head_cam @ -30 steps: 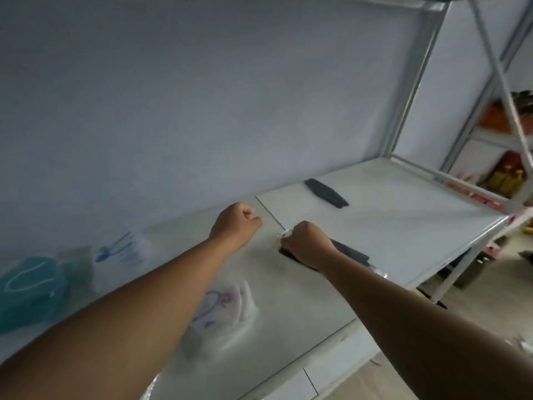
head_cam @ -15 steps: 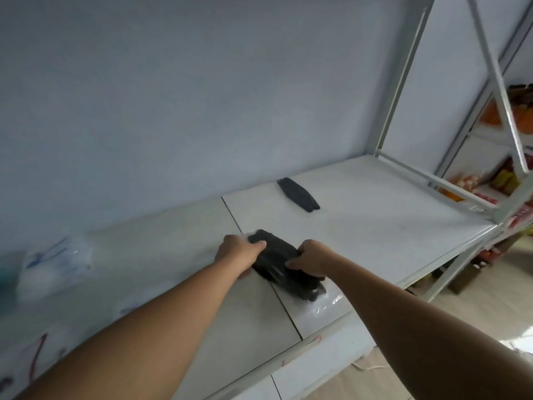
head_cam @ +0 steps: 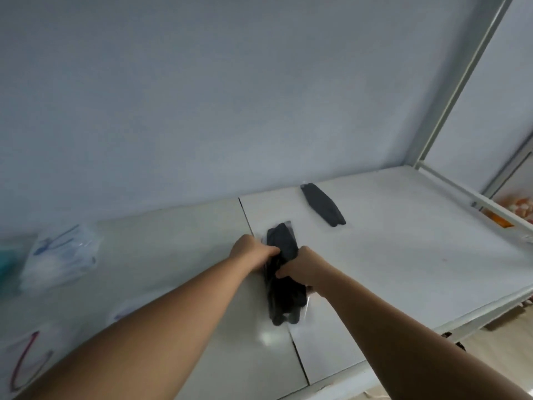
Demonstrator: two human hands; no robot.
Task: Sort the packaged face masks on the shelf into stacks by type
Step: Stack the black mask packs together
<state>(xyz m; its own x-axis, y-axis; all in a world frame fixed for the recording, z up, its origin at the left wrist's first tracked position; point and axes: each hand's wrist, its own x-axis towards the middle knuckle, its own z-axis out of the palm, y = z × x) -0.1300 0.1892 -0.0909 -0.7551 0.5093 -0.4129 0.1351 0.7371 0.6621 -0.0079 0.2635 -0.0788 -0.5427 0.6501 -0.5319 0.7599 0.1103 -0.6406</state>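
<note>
Mid-way through squaring up the black pile: my left hand [head_cam: 253, 254] and right hand [head_cam: 302, 269] both pinch the stack of black masks [head_cam: 284, 298] between them on the shelf [head_cam: 403, 255]. Next up, I reckon, is the lone black mask [head_cam: 323, 204] lying beyond my right hand.

Black mask bundle [head_cam: 284, 295], clear wrap – at shelf [head_cam: 403, 255] centre; single black mask [head_cam: 323, 204] flat behind; blue-white packs [head_cam: 62, 255] left.

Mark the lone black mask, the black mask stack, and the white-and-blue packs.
lone black mask [head_cam: 323, 204], head view, middle of its body
black mask stack [head_cam: 284, 301], head view, its lower half
white-and-blue packs [head_cam: 62, 252], head view, middle of the wrapping
</note>
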